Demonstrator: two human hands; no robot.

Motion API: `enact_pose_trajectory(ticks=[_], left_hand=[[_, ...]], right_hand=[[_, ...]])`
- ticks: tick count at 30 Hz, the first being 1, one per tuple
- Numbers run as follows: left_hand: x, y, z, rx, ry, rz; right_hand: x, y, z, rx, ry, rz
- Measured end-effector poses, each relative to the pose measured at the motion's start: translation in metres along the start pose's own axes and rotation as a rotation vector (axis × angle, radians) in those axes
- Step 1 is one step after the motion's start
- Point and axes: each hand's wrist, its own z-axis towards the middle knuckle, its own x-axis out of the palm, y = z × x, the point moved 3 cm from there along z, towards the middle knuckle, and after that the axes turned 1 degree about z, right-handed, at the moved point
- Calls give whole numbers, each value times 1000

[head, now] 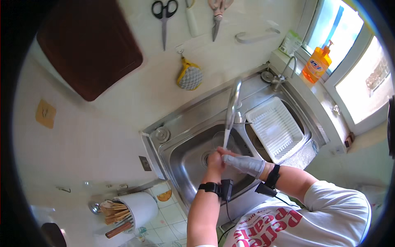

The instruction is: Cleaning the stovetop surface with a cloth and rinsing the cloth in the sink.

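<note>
Water runs from the curved metal faucet (233,105) onto my hands over the stainless steel sink basin (188,173). My left hand (216,161) is bare, with its fingers tucked against the other hand. My right hand (243,163) has a pale, thin covering over part of it, and its fingertips reach under the stream. The two hands touch; whether anything lies between them cannot be seen. A round clear thing, perhaps a bowl, lies in the basin behind the stream. Black bands with small devices and cables are on both wrists.
A white ribbed plastic tray (276,129) rests over the right basin. Beyond it are a small faucet (279,81) and an orange pump bottle (317,63) on the sill. A utensil holder (143,210) stands at lower left. Scissors (164,23) and a checkered pouch (190,75) hang on the wall.
</note>
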Motion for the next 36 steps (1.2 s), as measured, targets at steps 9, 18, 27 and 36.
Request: enact_pose_trajectory(ticks=[9,18,27,36], left_hand=[[51,-29,-1,-230,-108,-844],[-29,3,-36,-427,-173,-260],[-114,106,-43,-514,1,1532],[-68,120,-26,-515,-199,1516]], right_hand=[[-50,-50,11,-89,-4,-670],[-122,16,-11,-74,38,-446],[-152,2,-13,-451,-364,-721],[-153,24,-82,-227,-409,-680]])
